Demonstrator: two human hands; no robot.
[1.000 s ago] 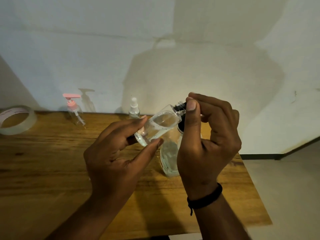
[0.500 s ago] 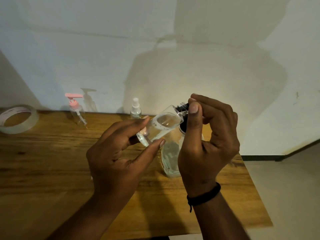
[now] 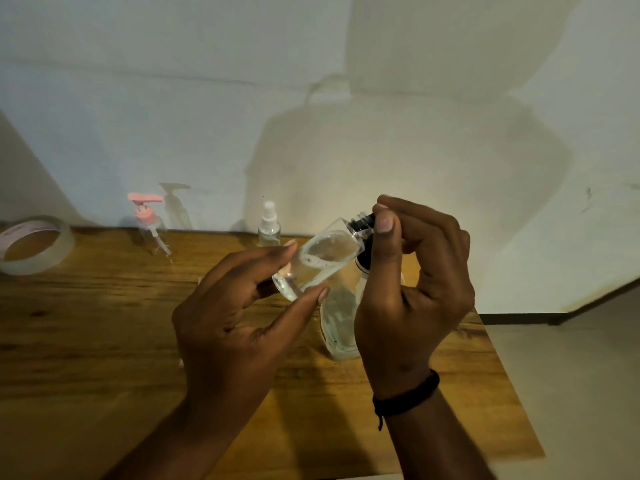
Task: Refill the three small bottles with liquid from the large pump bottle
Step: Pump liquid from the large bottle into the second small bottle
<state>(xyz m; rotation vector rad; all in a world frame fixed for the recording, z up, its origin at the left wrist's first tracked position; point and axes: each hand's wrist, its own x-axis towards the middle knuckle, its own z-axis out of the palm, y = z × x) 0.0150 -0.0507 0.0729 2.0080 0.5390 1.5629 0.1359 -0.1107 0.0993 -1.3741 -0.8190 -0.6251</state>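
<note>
My left hand (image 3: 235, 320) holds a small clear bottle (image 3: 322, 259) by its base, tilted with its threaded neck up to the right; clear liquid with bubbles lies inside. My right hand (image 3: 412, 292) pinches something black at that neck, mostly hidden by the fingers. Behind the hands the large clear bottle (image 3: 341, 327) stands on the table, its top covered by my right hand. A small bottle with a pink pump (image 3: 150, 225) and a small white spray bottle (image 3: 268, 225) stand near the table's back edge.
The wooden table (image 3: 86, 334) ends against a pale wall at the back and drops off to bare floor on the right. A roll of clear tape (image 3: 33, 245) lies at the far left.
The two hands and the tilted bottle have stayed together with only a slight shift; the right fingers have moved a little around the neck. The other bottles have not moved.
</note>
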